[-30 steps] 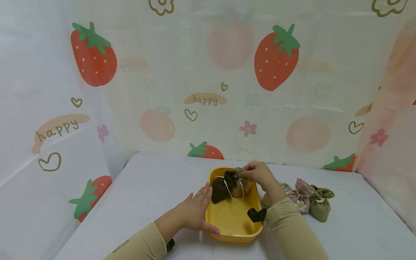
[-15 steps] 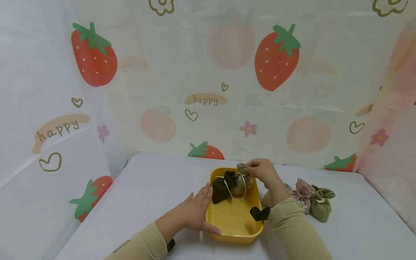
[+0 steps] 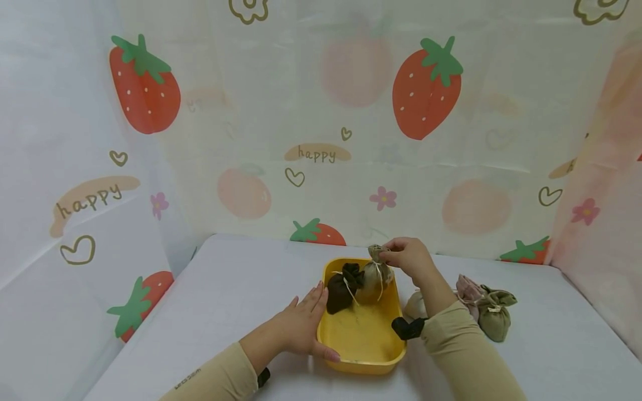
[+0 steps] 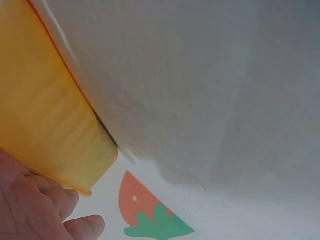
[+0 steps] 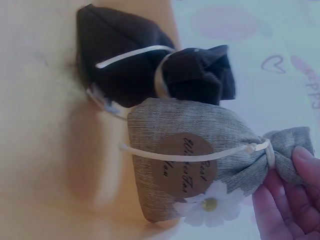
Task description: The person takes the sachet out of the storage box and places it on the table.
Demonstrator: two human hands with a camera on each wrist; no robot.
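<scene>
In the head view my right hand (image 3: pixel 412 262) pinches the gathered neck of a grey drawstring pouch (image 3: pixel 375 274) in the far right part of a yellow tray (image 3: pixel 358 345). The right wrist view shows that pouch (image 5: pixel 235 132) with its white cord, a round paper label and a white flower; thumb and fingers hold its top. Beside it is a dark brown drawstring pouch (image 3: pixel 340 295), in the tray at the far left. My left hand (image 3: pixel 301 328) lies along the tray's left side, fingers extended, its thumb at the near rim.
On the white table (image 3: pixel 241 289) right of the tray stand a pink pouch (image 3: pixel 469 289), an olive green pouch (image 3: pixel 495 323) and a pale pouch (image 3: pixel 415 306) partly behind my right forearm. A strawberry-print curtain (image 3: pixel 321 111) closes off the back.
My right hand has risen a little and shifted right, drawing the grey pouch up and slightly away from the dark brown one. The left hand and tray stay put.
</scene>
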